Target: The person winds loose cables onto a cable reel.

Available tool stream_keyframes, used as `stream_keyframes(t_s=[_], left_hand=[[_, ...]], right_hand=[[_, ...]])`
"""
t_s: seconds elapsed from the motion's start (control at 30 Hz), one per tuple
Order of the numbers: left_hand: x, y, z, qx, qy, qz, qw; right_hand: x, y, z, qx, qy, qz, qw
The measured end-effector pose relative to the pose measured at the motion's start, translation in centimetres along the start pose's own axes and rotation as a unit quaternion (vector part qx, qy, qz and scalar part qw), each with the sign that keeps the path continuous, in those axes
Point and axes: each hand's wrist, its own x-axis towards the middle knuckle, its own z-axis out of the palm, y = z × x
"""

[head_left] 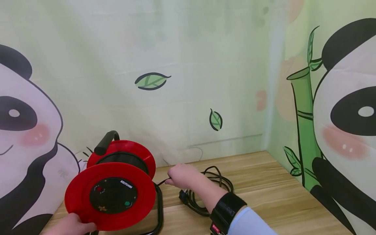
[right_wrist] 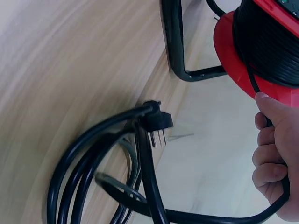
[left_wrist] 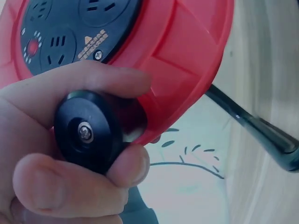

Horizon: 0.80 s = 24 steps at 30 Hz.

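A red cable reel (head_left: 76, 186) stands at the left of the table in the head view, with black cord (right_wrist: 266, 51) wound on its drum. My left hand (head_left: 70, 225) is at the lower left of its front disc. In the left wrist view, thumb and fingers curl round the reel's black crank knob (left_wrist: 86, 133). To the right of the drum, my right hand (head_left: 183, 178) grips the cord where it runs off the reel. From that fist the cord continues into a loose coil (head_left: 226, 184) on the table, with a three-pin plug (right_wrist: 156, 122) beside it.
The wooden table (head_left: 255, 186) meets a cloth backdrop (head_left: 188, 49) printed with pandas and leaves at its back and right. The reel's black tube stand (head_left: 160, 209) rests on the table, and a black carrying handle (head_left: 105, 143) rises above the discs.
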Motion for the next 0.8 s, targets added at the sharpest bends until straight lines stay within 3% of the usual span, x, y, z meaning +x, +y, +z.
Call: stream_keyframes(t_s=[0.13, 0.3, 0.4, 0.8], left_hand=[[0.06, 0.27, -0.14, -0.010, 0.048, -0.030, 0.9983], [0.38, -0.03, -0.04, -0.003, 0.078, -0.068, 0.9946], [0.59, -0.11, -0.03, 0.002, 0.081, -0.080, 0.9935], [0.63, -0.27, 0.01, -0.005, 0.078, -0.074, 0.9942]], right_hand=[[0.22, -0.35, 0.47, -0.005, 0.006, -0.004, 1.000], [0.26, -0.44, 0.85, -0.001, 0.007, -0.012, 1.000], [0.06, -0.42, 0.92, 0.003, 0.006, -0.013, 1.000], [-0.59, -0.22, 0.92, 0.012, 0.012, -0.019, 1.000]])
